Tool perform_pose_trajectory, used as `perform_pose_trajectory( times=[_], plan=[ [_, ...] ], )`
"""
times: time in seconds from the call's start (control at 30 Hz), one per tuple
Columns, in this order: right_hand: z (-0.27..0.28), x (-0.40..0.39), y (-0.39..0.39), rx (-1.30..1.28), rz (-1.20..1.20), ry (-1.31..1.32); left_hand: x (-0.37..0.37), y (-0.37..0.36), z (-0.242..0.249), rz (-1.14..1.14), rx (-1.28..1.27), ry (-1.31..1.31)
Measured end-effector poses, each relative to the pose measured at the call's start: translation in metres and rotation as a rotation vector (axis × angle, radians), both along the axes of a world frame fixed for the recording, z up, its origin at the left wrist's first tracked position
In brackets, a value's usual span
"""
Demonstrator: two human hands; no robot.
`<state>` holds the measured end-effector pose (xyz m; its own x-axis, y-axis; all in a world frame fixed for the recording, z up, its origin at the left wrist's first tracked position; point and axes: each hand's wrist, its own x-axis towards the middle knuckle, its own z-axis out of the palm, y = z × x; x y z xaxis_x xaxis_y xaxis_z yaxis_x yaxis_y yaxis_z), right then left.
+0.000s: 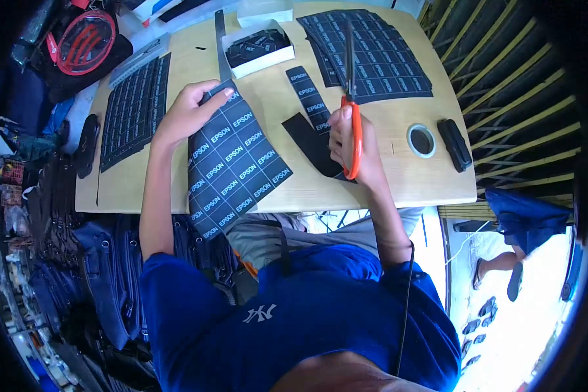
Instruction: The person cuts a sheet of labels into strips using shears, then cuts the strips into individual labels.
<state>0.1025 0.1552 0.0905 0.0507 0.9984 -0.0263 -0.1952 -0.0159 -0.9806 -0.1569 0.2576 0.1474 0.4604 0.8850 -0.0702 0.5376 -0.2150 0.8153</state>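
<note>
My left hand pinches the top corner of a dark sheet printed with a grid of EPSON labels. That sheet hangs partly over the table's near edge. In my right hand is a pair of scissors with orange handles, its blades pointing away from me and looking closed. Between the hands lies a cut strip of EPSON labels, with a plain black strip beside it, partly behind my right hand. Behind the sheet, a metal ruler lies on the table.
A white box holds cut label pieces. Stacked label sheets lie at the back right and left. A tape roll and a black case sit at the right. Another person's leg shows beyond the table.
</note>
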Motion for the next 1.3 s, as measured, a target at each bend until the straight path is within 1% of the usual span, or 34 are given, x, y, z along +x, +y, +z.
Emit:
perform_pose_trajectory(
  times=[0.07, 0.13, 0.17, 0.2, 0.27, 0.3, 0.33, 0.37, 0.4, 0.47, 0.53, 0.6, 0.63, 0.67, 0.73, 0.8, 0.87, 0.93, 1.0, 1.03, 1.07, 1.13, 1.17, 1.23, 1.27, 1.3],
  plan=[
    [0.002, 0.0, 0.001, 0.028, -0.036, 0.014, 0.001, -0.006, 0.006, -0.002, 0.004, -0.079],
    [0.002, 0.001, 0.0, 0.065, -0.07, 0.024, -0.003, -0.006, 0.009, -0.016, 0.042, -0.085],
    [0.003, 0.002, -0.001, 0.188, -0.119, -0.184, -0.005, -0.007, 0.013, -0.05, 0.045, -0.083],
    [0.006, 0.004, -0.003, 0.201, -0.105, -0.182, -0.006, -0.006, 0.017, -0.081, 0.048, -0.08],
    [0.013, 0.008, -0.008, 0.185, -0.151, -0.499, -0.008, 0.001, 0.015, -0.082, 0.059, -0.072],
    [0.017, 0.007, -0.01, 0.197, -0.141, -0.499, -0.014, 0.009, 0.006, -0.098, 0.181, 0.016],
    [0.02, 0.006, -0.014, 0.188, -0.132, -0.582, -0.018, 0.013, -0.001, -0.114, 0.298, 0.106],
    [0.023, 0.004, -0.018, 0.175, -0.123, -0.665, -0.016, 0.013, -0.004, -0.094, 0.37, 0.142],
    [0.027, 0.002, -0.022, 0.178, -0.111, -0.664, -0.016, 0.015, -0.011, -0.082, 0.369, 0.143],
    [0.035, -0.003, -0.028, 0.201, -0.103, -0.781, -0.019, 0.019, -0.024, -0.034, 0.387, 0.223],
    [0.034, -0.003, -0.03, 0.22, -0.078, -0.765, -0.022, 0.017, -0.031, 0.011, 0.344, 0.235],
    [0.032, -0.002, -0.033, 0.169, -0.037, -0.775, -0.025, 0.004, -0.036, 0.142, 0.844, 0.337],
    [0.031, -0.003, -0.036, 0.185, -0.041, -0.749, -0.028, -0.008, -0.03, 0.152, 0.77, 0.307],
    [0.032, -0.004, -0.039, 0.187, -0.03, -0.749, -0.03, -0.026, -0.023, 0.163, 0.765, 0.311],
    [0.037, -0.004, -0.046, 0.142, -0.002, -0.69, -0.029, -0.069, -0.008, 0.258, 0.735, 0.211],
    [0.038, -0.005, -0.053, 0.13, 0.048, -0.651, -0.026, -0.118, 0.001, 0.288, 0.477, -0.01],
    [0.036, -0.007, -0.059, 0.123, 0.162, -0.64, -0.03, -0.159, -0.004, 0.378, 0.383, 0.02],
    [0.024, -0.011, -0.064, 0.12, 0.22, -0.601, -0.044, -0.195, -0.027, 0.533, 0.108, 0.021],
    [0.019, -0.016, -0.068, 0.122, 0.311, -0.478, -0.051, -0.221, -0.067, 0.603, -0.144, -0.319],
    [0.013, -0.016, -0.069, 0.171, 0.351, -0.53, -0.052, -0.232, -0.084, 0.55, -0.236, -0.374],
    [0.011, -0.019, -0.071, 0.169, 0.362, -0.529, -0.049, -0.24, -0.095, 0.533, -0.373, -0.476],
    [0.007, -0.027, -0.076, 0.066, 0.394, -0.409, -0.043, -0.248, -0.12, 0.588, -0.535, -0.632],
    [-0.001, -0.028, -0.079, 0.016, 0.435, -0.38, -0.035, -0.248, -0.123, 0.597, -0.537, -0.631],
    [-0.005, -0.033, -0.087, 0.011, 0.449, -0.392, -0.018, -0.244, -0.13, 0.806, -0.572, -0.967],
    [-0.006, -0.034, -0.093, 0.009, 0.458, -0.408, -0.013, -0.241, -0.132, 0.81, -0.583, -0.964],
    [-0.021, -0.033, -0.1, 0.027, 0.442, -0.359, -0.008, -0.237, -0.134, 0.835, -0.577, -1.112]
  ],
)
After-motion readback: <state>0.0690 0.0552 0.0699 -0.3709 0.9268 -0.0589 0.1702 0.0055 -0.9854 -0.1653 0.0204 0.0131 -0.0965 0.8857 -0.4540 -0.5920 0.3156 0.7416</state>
